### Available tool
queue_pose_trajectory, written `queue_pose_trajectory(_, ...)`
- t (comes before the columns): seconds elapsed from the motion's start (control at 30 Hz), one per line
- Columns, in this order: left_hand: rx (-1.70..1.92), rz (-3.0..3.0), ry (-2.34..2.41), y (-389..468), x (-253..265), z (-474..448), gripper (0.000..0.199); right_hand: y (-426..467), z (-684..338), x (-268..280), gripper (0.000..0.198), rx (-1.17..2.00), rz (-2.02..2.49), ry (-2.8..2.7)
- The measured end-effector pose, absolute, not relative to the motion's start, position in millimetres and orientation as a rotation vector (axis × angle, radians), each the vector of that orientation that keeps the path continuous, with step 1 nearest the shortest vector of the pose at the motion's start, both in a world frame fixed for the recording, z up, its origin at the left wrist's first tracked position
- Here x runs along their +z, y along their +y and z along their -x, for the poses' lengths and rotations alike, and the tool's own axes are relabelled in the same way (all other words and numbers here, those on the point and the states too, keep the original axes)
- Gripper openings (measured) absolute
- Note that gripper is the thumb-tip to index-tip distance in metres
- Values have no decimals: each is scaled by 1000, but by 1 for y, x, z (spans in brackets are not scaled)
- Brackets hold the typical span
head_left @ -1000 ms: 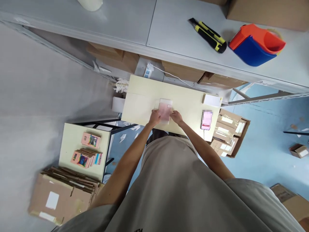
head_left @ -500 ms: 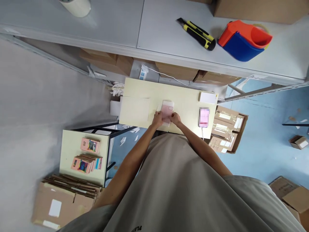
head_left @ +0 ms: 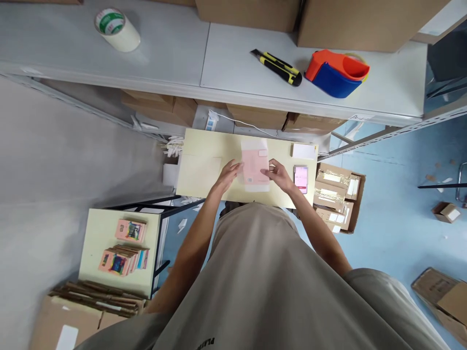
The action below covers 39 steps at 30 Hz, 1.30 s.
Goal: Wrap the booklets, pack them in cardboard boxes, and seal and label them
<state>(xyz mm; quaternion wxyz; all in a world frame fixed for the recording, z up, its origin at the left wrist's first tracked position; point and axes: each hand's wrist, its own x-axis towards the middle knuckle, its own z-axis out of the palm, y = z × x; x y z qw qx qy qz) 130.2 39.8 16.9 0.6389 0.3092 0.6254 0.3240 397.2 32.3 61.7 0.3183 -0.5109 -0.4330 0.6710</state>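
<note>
A flat pink packet (head_left: 254, 166), in what looks like a translucent sleeve, is in front of me at the pale yellow table (head_left: 200, 143). It carries a small rounded tab outline near its upper right and a small printed mark low on its face. My right hand (head_left: 278, 174) grips the packet's right edge, thumb over the front. At the left edge, my left hand (head_left: 229, 174) has its fingers stretched out, the tips touching or very near the packet. A phone (head_left: 301, 179) with a lit pink screen and a white box (head_left: 304, 151) lie to the right.
Above the table, a grey shelf (head_left: 164, 63) bears a tape roll (head_left: 118, 31), a utility knife (head_left: 278, 68) and an orange-blue tape dispenser (head_left: 335, 75). Packed cartons (head_left: 333, 194) stand right. A side table (head_left: 91, 233) at left holds pink boxes (head_left: 131, 230), beside flattened cardboard (head_left: 98, 297).
The packet shows larger, with its printed lower part now uncovered. My hands have moved apart, and the left fingers have straightened. The camera view has shifted, bringing more of the shelf into sight.
</note>
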Motion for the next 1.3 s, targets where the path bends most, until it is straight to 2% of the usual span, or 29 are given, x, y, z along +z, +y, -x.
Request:
queue_pose_trajectory(0.1, 901, -679, 1127, 39, 56, -137, 96, 33, -414, 101, 64, 1786, 1171, -1046)
queue_pose_trajectory(0.3, 995, -775, 1158, 36, 113, -170, 76, 32, -424, 125, 68, 1707, 1161, -999)
queue_pose_trajectory(0.47, 1053, -975, 1327, 35, 119, -180, 68, 26, -422, 103, 70, 1638, 1250, -978)
queue_pose_trajectory(0.63, 986, -1347, 1569, 28, 117, -181, 54, 16, -405, 96, 72, 1164, 1489, -996)
queue_pose_trajectory(0.77, 765, -1670, 1736, 18, 117, -194, 25, 5, -373, 107, 78, 1318, 1392, -1054)
queue_pose_trajectory(0.83, 626, -1770, 1753, 11, 116, -205, 33, 1, -356, 110, 79, 1360, 1379, -1026)
queue_pose_trajectory(0.9, 523, -1817, 1754, 3, 114, -215, 44, -1, -344, 109, 72, 1332, 1412, -1005)
queue_pose_trajectory(0.97, 514, -1823, 1715, -4, 113, -219, 52, 1, -342, 103, 71, 1276, 1465, -984)
queue_pose_trajectory(1.07, 658, -1694, 1517, -8, 112, -212, 65, 7, -357, 95, 75, 1281, 1476, -908)
queue_pose_trajectory(1.2, 991, -1374, 1464, 1, 121, -182, 79, 11, -388, 98, 70, 1547, 1297, -806)
queue_pose_trajectory(1.3, 1037, -1103, 1403, 6, 138, -162, 81, 9, -400, 108, 66, 1713, 1153, -732)
